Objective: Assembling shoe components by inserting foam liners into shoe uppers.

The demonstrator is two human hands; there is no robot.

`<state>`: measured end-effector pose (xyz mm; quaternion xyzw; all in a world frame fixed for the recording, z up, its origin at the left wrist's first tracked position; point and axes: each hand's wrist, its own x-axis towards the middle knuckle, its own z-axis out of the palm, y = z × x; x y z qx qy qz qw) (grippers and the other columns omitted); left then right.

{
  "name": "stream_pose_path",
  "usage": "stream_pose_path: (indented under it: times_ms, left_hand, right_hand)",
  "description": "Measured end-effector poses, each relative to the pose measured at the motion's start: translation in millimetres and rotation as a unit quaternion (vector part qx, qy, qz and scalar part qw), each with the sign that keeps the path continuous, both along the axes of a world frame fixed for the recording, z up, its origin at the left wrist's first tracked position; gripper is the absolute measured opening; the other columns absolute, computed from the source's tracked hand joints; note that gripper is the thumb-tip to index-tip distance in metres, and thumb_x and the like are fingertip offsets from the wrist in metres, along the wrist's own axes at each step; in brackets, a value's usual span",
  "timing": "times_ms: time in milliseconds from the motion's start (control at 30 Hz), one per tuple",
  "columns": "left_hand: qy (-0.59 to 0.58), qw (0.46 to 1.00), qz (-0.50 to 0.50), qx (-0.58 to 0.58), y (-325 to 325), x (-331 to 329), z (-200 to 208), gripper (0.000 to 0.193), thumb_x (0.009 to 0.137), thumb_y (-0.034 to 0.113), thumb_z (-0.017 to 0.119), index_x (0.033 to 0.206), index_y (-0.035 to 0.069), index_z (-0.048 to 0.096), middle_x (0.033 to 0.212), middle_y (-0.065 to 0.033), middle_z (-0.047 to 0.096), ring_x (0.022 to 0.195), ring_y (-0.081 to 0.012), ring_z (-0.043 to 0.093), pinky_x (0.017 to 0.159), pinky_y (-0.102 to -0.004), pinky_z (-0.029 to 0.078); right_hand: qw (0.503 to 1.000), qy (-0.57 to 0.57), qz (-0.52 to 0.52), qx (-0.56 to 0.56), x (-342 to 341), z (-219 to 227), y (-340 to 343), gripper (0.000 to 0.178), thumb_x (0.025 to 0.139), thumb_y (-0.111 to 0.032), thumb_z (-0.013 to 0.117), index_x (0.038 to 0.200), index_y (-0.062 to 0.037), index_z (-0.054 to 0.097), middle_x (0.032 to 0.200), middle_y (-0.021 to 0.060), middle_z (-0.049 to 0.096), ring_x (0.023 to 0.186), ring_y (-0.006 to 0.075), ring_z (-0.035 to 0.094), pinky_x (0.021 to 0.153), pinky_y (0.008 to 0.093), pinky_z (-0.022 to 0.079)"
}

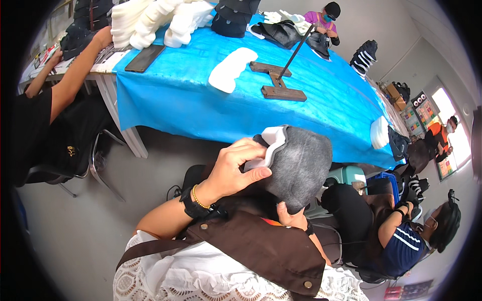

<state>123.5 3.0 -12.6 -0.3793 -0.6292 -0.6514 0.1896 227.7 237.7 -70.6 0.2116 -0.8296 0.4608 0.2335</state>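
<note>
In front of my lap I hold a rounded, fuzzy grey-black fabric cover (304,160), shaped somewhat like a cap. A wavy-edged white foam piece (275,139) shows at its left side, partly inside it. My left hand (228,168) is closed on the foam and the cover's edge, its thumb towards me and its fingertips partly hidden behind the foam. From below, my right hand (292,218) grips the cover's lower end; the thumb shows, and most of the fingers are hidden.
A blue-covered table (175,100) stands ahead, bearing a loose white foam piece (232,69), a dark wooden stand (281,85) with a slanted rod, a dark flat block (144,58) and stacked white foam (188,22). People sit at left, far side and right. A teal bin (349,176) stands right.
</note>
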Motion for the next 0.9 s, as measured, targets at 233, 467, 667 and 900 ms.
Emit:
stream_pose_path:
  times_ms: [233, 467, 667, 900]
  left_hand:
    - [-0.355, 0.904, -0.219, 0.092, 19.1, 12.0, 5.8, 0.053, 0.087, 0.024, 0.083, 0.127, -0.002, 0.058, 0.114, -0.0026, 0.065, 0.102, -0.0081, 0.059, 0.090, -0.0270, 0.048]
    - [-0.254, 0.952, -0.102, 0.134, 21.3, 16.1, -5.6, 0.039, 0.086, 0.024, 0.084, 0.109, 0.001, 0.064, 0.096, 0.0003, 0.064, 0.085, -0.0042, 0.054, 0.073, -0.0228, 0.046]
    - [-0.038, 0.998, -0.017, 0.047, 13.8, 12.9, -5.0, 0.040, 0.074, 0.025, 0.091, 0.086, 0.002, 0.061, 0.077, -0.0086, 0.052, 0.076, -0.0226, 0.049, 0.066, -0.0329, 0.042]
    - [0.195, 0.980, -0.047, 0.002, -20.4, 8.7, 16.4, 0.035, 0.060, 0.023, 0.093, 0.073, 0.008, 0.064, 0.075, -0.0026, 0.062, 0.075, -0.0207, 0.059, 0.085, -0.0378, 0.039]
  right_hand:
    - [0.982, 0.036, 0.024, 0.185, -10.7, 9.0, -7.6, 0.042, 0.088, -0.024, 0.073, 0.123, -0.0023, 0.066, 0.123, 0.0178, 0.067, 0.116, 0.0361, 0.063, 0.100, 0.0451, 0.047]
    - [0.990, -0.115, 0.055, -0.058, -14.2, 9.8, -26.5, 0.062, 0.086, -0.017, 0.075, 0.141, -0.0008, 0.052, 0.142, 0.0170, 0.055, 0.133, 0.0334, 0.052, 0.112, 0.0447, 0.037]
    - [0.836, -0.342, 0.214, -0.372, -6.9, -2.2, -4.1, 0.066, 0.080, -0.017, 0.065, 0.142, -0.0011, 0.051, 0.147, 0.0200, 0.049, 0.138, 0.0342, 0.048, 0.117, 0.0475, 0.036]
    - [0.688, -0.135, 0.055, -0.711, -51.6, 1.3, 68.7, 0.046, 0.088, -0.027, 0.051, 0.118, 0.0059, 0.062, 0.126, 0.0249, 0.066, 0.115, 0.0342, 0.065, 0.103, 0.0484, 0.052]
